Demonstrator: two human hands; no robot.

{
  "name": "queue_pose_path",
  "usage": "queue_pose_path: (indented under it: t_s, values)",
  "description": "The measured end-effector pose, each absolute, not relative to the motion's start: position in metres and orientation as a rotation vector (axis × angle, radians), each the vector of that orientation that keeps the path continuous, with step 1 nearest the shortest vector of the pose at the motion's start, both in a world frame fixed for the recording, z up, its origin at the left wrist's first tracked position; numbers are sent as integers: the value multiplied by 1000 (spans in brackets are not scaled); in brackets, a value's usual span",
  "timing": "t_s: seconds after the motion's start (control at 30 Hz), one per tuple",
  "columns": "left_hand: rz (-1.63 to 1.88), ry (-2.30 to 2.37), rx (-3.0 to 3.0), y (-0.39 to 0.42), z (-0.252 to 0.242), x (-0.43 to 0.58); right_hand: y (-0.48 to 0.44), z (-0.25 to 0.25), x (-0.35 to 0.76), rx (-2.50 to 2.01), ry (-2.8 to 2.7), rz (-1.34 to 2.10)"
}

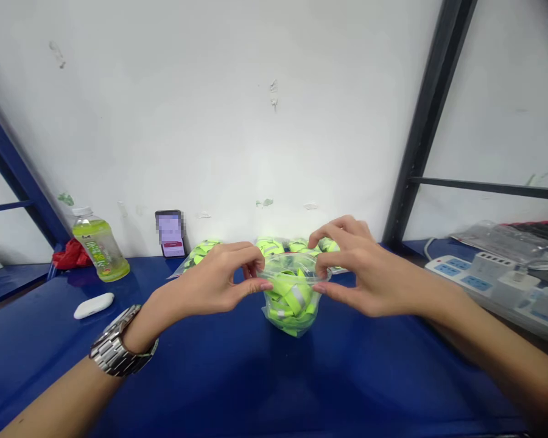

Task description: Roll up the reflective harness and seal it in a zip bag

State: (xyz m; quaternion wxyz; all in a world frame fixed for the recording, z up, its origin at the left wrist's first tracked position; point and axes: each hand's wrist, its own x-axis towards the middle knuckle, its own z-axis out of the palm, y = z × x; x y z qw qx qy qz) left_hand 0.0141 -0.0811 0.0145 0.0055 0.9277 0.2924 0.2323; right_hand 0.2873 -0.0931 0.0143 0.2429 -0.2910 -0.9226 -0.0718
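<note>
A clear plastic bag (292,304) stuffed with neon yellow-green reflective bands stands upright on the blue table (237,377). My left hand (214,280) pinches the left side of the bag's open top edge between thumb and fingers. My right hand (360,267) pinches the right side of the same edge. A metal watch (119,347) is on my left wrist. Behind the bag, against the wall, lie more filled bags of the same bands (201,250).
At the left stand a green drink bottle (99,244), a red cloth (70,255), a white oval case (94,305) and a phone (170,233) leaning on the wall. A black shelf post (420,134) rises at the right, with white power strips (493,277) beside it.
</note>
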Motion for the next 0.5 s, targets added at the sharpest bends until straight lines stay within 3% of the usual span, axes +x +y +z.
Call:
queue_pose_path:
  t_s: [0.37,0.5]
  values:
    - [636,897,2868,-68,22,8,-76,15,304,-756,-2544,296]
    - [677,958,2884,-62,22,3,-71,13,305,-700,-2470,234]
